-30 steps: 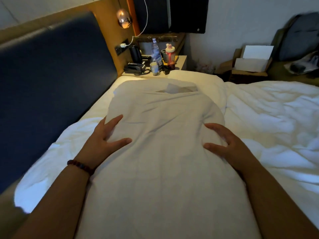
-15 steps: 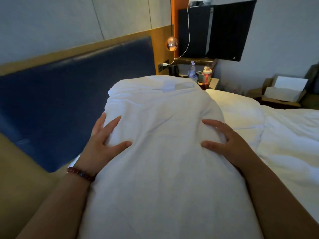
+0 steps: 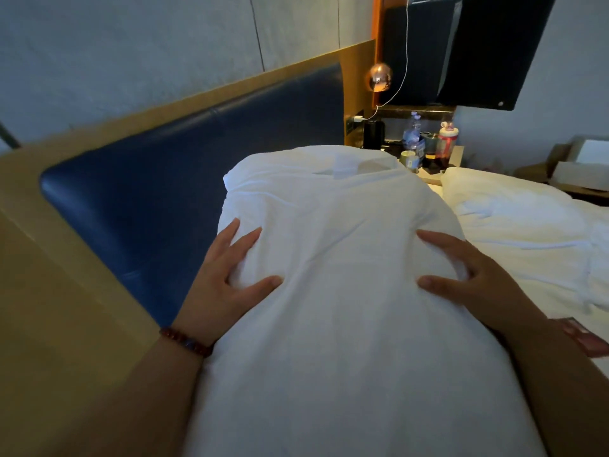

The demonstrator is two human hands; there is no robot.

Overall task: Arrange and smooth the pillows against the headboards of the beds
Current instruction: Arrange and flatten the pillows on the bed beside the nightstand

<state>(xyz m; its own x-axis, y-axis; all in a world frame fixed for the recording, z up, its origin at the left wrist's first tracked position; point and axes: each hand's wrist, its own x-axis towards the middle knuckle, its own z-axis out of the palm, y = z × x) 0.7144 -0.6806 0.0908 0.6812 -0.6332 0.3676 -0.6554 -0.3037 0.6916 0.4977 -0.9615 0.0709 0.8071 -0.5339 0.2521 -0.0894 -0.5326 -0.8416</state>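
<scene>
Pillow (image 3: 329,258) stretches lengthwise from us toward twelve o'clock, clasped at its flanks by our left hand (image 3: 227,288) at nine and right hand (image 3: 474,282) at three, equally near, headboard (image 3: 184,179) lying off at ten o'clock.

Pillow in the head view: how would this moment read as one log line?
pillow: white, held | left hand: grips left side | right hand: grips right side | headboard: blue, on left

Matt white cloth pillow (image 3: 329,291), glossy headboard (image 3: 197,166)
</scene>
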